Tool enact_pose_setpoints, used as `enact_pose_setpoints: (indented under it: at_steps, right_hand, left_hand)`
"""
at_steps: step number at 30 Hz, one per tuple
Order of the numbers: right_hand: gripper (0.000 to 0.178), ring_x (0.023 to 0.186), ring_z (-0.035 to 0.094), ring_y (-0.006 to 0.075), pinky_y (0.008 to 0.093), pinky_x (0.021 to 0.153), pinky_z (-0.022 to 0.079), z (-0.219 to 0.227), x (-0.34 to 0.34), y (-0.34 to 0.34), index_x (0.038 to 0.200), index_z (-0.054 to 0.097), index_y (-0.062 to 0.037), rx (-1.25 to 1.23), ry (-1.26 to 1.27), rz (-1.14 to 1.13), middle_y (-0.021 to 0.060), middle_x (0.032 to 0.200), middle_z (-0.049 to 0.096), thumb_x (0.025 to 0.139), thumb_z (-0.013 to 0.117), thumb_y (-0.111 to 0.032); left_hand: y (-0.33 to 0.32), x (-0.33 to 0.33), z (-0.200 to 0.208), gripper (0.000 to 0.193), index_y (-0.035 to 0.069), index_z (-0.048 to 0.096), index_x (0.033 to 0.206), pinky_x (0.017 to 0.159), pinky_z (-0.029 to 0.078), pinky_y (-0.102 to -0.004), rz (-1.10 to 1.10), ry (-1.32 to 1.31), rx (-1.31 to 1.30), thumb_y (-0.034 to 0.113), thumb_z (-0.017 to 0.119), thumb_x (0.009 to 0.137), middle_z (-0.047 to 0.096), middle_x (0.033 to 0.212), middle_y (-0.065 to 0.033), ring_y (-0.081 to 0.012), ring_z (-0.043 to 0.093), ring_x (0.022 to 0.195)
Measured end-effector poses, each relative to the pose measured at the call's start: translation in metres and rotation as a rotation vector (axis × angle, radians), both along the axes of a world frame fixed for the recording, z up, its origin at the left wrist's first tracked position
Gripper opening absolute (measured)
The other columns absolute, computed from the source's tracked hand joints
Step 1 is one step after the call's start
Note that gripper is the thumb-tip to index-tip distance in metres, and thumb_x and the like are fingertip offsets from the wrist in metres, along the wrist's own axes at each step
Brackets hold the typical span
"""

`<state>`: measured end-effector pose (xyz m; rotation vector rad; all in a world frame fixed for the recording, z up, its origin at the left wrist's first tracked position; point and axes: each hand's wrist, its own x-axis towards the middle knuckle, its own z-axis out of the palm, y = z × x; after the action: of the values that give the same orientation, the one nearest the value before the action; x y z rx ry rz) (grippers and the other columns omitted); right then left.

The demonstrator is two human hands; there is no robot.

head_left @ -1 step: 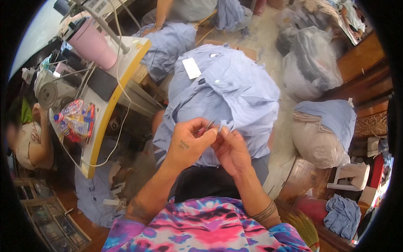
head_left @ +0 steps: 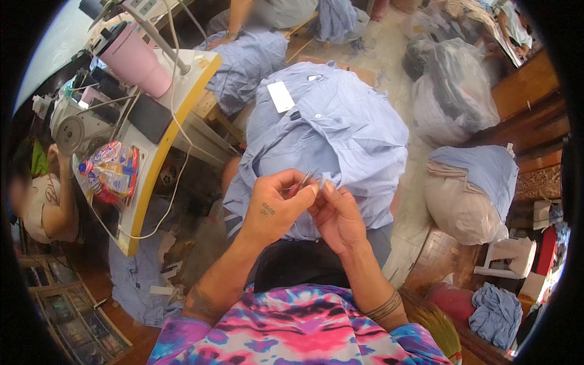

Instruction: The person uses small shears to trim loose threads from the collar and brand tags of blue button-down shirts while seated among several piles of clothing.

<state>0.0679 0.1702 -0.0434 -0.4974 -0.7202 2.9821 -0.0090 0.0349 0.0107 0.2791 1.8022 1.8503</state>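
A light blue garment lies heaped over my lap, with a white tag on its upper left and a small white button near its opening. My left hand is closed around a small pointed metal tool with a red handle; its exact kind is mostly covered by the fingers. Close beside it, my right hand pinches a fold of the same garment between thumb and fingers. The tool's tip is right by the pinched cloth; whether they touch I cannot tell.
On the left, a yellow-edged table bears a pink tumbler, a dark phone and a snack packet. A white cable hangs there. At right stand stuffed bags. Other people sit at far left and ahead, one with a hand on blue cloth.
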Motion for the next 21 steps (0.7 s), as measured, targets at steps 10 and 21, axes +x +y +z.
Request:
enact_pose_setpoints:
  at_steps: [10, 21]
  right_hand:
    - [0.022, 0.075, 0.067, 0.0164, 0.0343, 0.077, 0.056, 0.015, -0.005, 0.001, 0.107, 0.069, -0.0045, -0.148, 0.014, 0.105, 0.0034, 0.094, 0.069, 0.104, 0.065, -0.026]
    - [0.023, 0.096, 0.065, 0.0150, 0.0319, 0.090, 0.054, 0.015, -0.005, -0.004, 0.110, 0.070, -0.0022, -0.164, -0.117, -0.006, 0.0061, 0.098, 0.069, 0.102, 0.069, -0.024]
  left_hand:
    - [-0.012, 0.035, 0.023, 0.045, 0.002, 0.055, 0.129, 0.048, 0.039, -0.0203, -0.075, -0.364, 0.246, 0.041, 0.043, 0.112, 0.056, 0.089, -0.0015, -0.0053, 0.044, 0.062]
    - [-0.009, 0.039, 0.019, 0.040, 0.000, 0.055, 0.127, 0.046, 0.045, -0.0225, -0.055, -0.469, 0.358, 0.035, 0.042, 0.113, 0.051, 0.087, -0.0024, -0.0057, 0.043, 0.058]
